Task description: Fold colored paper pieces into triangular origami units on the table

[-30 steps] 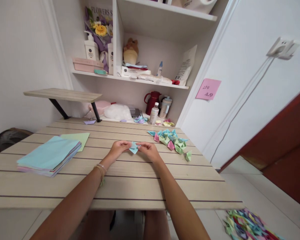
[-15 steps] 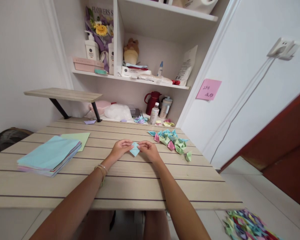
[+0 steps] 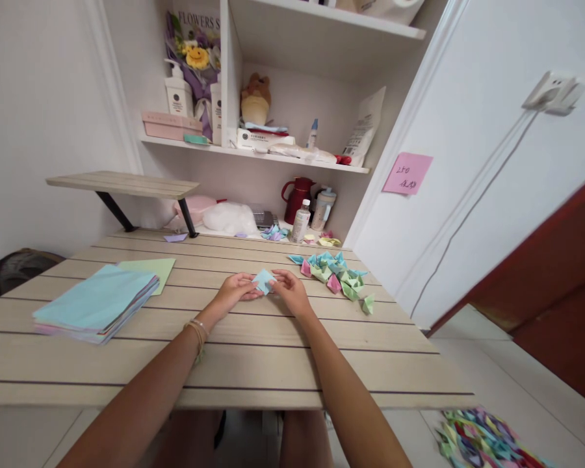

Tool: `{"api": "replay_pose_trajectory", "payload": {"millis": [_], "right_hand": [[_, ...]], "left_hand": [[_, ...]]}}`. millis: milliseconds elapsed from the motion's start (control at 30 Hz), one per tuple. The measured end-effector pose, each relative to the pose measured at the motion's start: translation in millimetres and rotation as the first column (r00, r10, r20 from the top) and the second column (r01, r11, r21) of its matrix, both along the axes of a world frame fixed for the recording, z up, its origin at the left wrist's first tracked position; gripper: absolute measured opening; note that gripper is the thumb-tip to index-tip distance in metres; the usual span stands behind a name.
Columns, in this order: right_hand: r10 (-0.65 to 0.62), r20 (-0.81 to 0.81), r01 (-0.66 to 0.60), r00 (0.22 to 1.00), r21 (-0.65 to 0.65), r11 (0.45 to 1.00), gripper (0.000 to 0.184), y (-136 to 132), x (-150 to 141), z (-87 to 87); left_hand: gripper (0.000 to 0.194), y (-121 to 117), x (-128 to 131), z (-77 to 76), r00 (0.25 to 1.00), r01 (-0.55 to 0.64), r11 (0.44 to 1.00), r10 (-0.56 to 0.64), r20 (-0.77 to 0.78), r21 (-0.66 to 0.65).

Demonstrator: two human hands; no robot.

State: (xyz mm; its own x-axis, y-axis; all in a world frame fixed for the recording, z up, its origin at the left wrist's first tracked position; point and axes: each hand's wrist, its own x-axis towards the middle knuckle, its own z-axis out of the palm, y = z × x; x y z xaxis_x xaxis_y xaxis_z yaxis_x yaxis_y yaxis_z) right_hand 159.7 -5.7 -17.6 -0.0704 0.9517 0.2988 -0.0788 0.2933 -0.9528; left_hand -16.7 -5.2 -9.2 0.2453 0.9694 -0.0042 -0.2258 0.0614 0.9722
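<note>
A small folded piece of light blue paper (image 3: 264, 279), roughly diamond-shaped, is held between both hands just above the middle of the table. My left hand (image 3: 237, 289) grips its left corner, thumb on top and fingers behind. On the opposite corner, my right hand (image 3: 288, 290) pinches the paper with the thumb in front. Right of the hands lies a group of folded paper boats (image 3: 324, 268) in blue, green and pink. To the left sits a stack of coloured paper sheets (image 3: 95, 299), blue on top, with a green sheet (image 3: 162, 272) partly under it.
A small raised shelf (image 3: 121, 183) on black legs stands at the table's back left. Along the back are a bottle (image 3: 300, 222), a red jug (image 3: 297, 200) and a plastic bag (image 3: 230, 218). Many folded papers (image 3: 482, 439) lie on the floor at the right.
The blue paper has been raised and turned slightly between the hands. My left fingers have shifted lower behind it, and its lower point now sits higher.
</note>
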Motion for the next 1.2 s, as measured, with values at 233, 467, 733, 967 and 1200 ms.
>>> {"api": "replay_pose_trajectory", "payload": {"millis": [233,467,733,967,1200], "right_hand": [[0.045,0.065,-0.041,0.997,-0.072,0.997,0.033,-0.5,0.6,-3.6],[0.077,-0.032,-0.081,0.996,-0.121,0.989,0.031,-4.2,-2.8,-1.6],[0.121,-0.034,-0.125,0.992,-0.148,0.981,0.032,-5.7,-4.3,0.3],[0.086,-0.055,-0.093,0.995,-0.149,0.984,0.032,-3.3,-4.2,-1.7],[0.015,-0.014,-0.016,1.000,-0.092,0.996,0.030,-4.2,-3.5,-0.4]], "left_hand": [[0.030,-0.8,0.3,-1.5,0.994,0.099,0.995,-0.099,0.054,-0.002],[0.034,-0.5,3.6,-3.9,0.991,0.124,0.992,-0.124,-0.044,-0.004],[0.035,-1.5,3.7,-4.6,0.984,0.155,0.987,-0.152,-0.091,0.037],[0.041,-1.9,4.9,-4.7,0.978,0.123,0.992,-0.117,-0.170,0.021],[0.043,0.4,0.5,-1.3,0.993,-0.031,0.993,0.043,-0.107,0.115]]}}
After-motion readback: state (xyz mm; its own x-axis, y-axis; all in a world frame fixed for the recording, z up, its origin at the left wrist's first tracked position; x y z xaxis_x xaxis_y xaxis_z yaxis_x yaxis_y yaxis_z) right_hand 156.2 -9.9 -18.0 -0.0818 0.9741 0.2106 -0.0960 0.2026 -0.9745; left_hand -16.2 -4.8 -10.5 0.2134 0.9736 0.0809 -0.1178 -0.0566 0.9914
